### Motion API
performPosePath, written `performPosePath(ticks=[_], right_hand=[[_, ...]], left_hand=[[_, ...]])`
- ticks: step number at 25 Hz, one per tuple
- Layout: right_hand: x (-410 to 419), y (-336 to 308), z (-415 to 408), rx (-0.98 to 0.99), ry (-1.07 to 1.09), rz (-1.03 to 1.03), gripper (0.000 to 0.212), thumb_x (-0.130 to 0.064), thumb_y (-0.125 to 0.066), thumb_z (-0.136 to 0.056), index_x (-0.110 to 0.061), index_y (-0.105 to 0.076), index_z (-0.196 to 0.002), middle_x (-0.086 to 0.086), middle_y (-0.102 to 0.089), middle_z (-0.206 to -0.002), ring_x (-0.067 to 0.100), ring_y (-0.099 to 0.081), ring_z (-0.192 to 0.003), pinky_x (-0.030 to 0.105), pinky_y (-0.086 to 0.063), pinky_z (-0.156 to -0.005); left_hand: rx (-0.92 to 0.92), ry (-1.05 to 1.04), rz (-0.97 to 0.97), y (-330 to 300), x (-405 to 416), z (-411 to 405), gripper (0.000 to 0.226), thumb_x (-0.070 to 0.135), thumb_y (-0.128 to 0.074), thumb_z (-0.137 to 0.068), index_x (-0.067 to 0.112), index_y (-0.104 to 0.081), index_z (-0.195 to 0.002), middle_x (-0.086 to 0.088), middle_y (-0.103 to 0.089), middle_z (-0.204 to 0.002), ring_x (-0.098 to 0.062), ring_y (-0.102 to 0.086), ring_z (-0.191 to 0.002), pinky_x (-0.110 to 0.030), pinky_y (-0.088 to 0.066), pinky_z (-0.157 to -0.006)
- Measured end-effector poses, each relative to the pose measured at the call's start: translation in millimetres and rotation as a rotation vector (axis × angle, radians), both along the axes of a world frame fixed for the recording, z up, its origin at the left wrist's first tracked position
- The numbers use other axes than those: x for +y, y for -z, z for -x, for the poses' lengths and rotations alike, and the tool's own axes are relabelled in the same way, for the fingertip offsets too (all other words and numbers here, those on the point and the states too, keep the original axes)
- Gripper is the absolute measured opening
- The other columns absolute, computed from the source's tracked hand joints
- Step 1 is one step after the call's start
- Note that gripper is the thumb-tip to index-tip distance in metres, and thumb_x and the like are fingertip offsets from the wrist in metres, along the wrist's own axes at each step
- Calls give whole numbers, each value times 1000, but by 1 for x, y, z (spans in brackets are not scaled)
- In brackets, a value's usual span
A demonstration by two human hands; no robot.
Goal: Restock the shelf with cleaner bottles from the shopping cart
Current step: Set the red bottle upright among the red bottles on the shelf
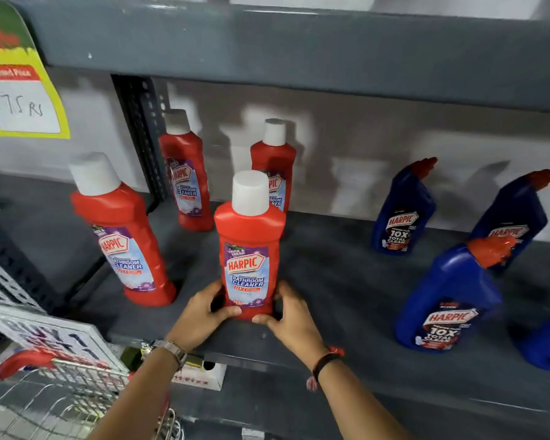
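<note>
Both hands, left & right, gripping base of red bottle, frame center, standing it near shelf front edge. Three red bottles already up, left/behind. Cart lower left; remaining stock can't tell.

The dark grey shelf carries upright bottles. Four red bottles stand left. Blue bottles stand right.
</note>
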State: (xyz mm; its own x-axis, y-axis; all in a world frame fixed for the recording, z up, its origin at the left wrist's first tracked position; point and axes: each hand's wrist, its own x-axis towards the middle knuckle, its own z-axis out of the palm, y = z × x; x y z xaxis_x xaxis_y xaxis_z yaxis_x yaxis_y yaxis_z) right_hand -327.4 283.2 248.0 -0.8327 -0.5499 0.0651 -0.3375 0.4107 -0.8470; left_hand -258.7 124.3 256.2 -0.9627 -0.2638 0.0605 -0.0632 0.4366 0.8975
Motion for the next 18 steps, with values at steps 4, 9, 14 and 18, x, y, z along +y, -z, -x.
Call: performPosePath(ticks=[4,9,14,18], right_hand=[[-3,5,-7,-24,-15,14,55,-14,-77,-67,-14,-50,-114,0,-60,-111,9,-54,-100,-1,-38,-78],[-4,14,-5,34,23,-49,51,-23,-75,-69,-16,-51,-113,8,-62,-117,22,-53,-110,34,-46,-94],[-5,14,-4,3,19,-45,51,-24,-76,-69,-15,-51,-113,8,-62,-118,21,-53,-110,34,-46,-95],[-5,12,-7,4,22,-37,53,-25,-76,-69,-13,-51,-113,9,-61,-119,21,-54,-110,31,-45,-94]], left_hand=[[-61,-16,7,11,-7,-3,78,39,-71,-48,11,-47,-117,2,-57,-112,-6,-54,-106,-21,-40,-93],[-21,-86,41,17,-4,-3,59,13,-78,-60,5,-53,-113,-3,-59,-112,-17,-55,-107,-28,-40,-92],[-5,-89,49,17,-3,-3,54,2,-73,-65,4,-52,-114,1,-55,-111,-13,-51,-106,-27,-38,-92],[5,-63,53,19,-3,-4,54,1,-71,-67,5,-50,-116,2,-54,-113,-12,-51,-108,-27,-38,-94]])
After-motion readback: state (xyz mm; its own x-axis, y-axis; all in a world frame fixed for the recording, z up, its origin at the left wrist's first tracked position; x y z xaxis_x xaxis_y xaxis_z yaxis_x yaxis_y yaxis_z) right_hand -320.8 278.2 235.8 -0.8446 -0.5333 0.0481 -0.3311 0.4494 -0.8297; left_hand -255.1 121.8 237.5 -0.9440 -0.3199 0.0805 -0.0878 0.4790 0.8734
